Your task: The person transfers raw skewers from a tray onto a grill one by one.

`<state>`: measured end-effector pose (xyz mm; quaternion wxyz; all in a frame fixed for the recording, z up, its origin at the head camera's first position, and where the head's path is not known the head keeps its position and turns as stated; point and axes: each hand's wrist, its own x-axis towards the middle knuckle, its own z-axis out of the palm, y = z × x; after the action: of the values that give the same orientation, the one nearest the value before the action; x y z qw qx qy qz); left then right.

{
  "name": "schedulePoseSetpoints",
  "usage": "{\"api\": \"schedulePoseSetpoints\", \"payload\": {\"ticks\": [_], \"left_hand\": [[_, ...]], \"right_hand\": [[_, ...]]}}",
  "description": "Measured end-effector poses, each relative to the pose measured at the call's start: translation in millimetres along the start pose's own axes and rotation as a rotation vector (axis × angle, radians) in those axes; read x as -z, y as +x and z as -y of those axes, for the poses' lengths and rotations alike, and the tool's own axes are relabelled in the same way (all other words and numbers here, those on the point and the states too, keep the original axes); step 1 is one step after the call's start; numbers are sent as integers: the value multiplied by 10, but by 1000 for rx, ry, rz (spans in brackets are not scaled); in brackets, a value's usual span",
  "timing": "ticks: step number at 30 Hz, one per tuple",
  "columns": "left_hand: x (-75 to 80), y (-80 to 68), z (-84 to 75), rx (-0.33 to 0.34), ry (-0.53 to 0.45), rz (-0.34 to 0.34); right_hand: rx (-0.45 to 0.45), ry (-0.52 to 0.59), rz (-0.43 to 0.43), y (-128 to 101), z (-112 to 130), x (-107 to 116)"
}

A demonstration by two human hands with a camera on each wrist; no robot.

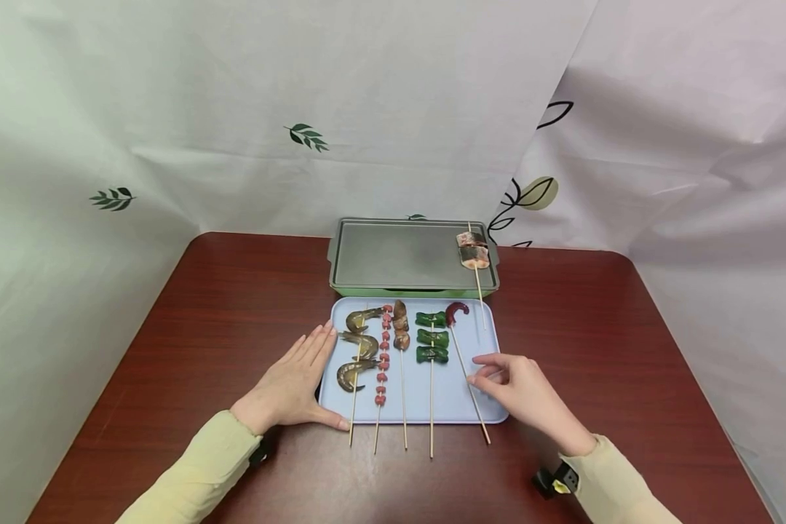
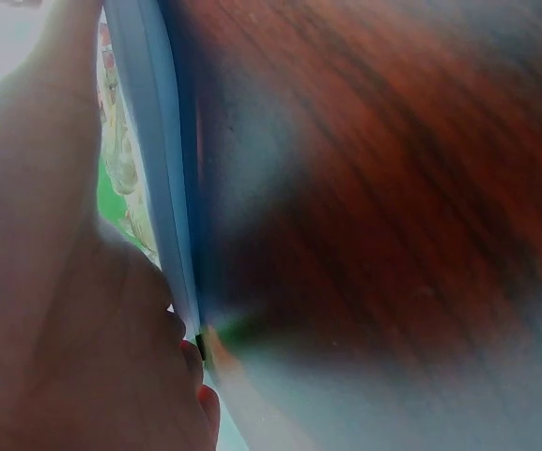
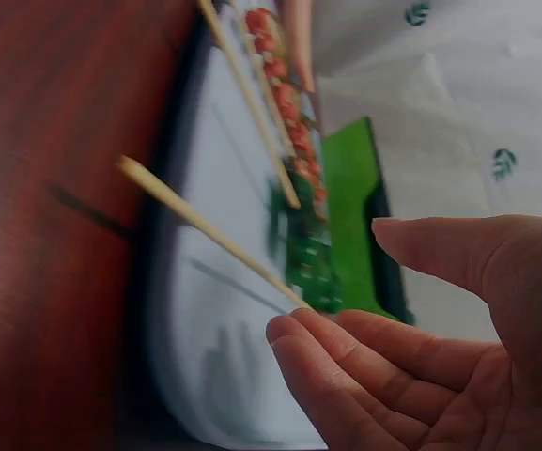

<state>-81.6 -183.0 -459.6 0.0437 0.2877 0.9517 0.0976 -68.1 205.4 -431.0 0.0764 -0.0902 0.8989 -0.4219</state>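
A light blue tray (image 1: 448,404) lies on the dark red table (image 1: 223,313) and holds several skewers side by side: shrimp (image 1: 360,349), small red pieces (image 1: 384,356), brown meat (image 1: 401,327), green pepper (image 1: 431,337) and a curled red piece (image 1: 456,313). My left hand (image 1: 301,375) lies flat on the table, pressed against the tray's left edge (image 2: 162,188). My right hand (image 1: 481,370) hovers over the tray's right side. Its fingertips (image 3: 294,334) are at the stick (image 3: 205,225) of the red-piece skewer, and the thumb stands apart.
Behind the tray stands a green grill pan (image 1: 399,255) with one meat skewer (image 1: 474,251) at its right end, the stick reaching over onto the tray. White cloth walls close in the table's back and sides.
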Motion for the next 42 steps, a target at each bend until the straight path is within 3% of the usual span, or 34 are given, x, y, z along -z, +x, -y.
{"api": "schedulePoseSetpoints", "payload": {"ticks": [12,25,35,42], "left_hand": [[-132,2,82,-6,0,-37],[-12,4,11,18,3,24],[-32,10,23,7,-3,9],[-13,15,14,13,0,23]], "right_hand": [[13,2,92,-99,-122,-130],[-4,105,145,-159,-129,-151],[-56,248,171,-174,-164,-114],[-67,218,135,-191,-193,-115]]}}
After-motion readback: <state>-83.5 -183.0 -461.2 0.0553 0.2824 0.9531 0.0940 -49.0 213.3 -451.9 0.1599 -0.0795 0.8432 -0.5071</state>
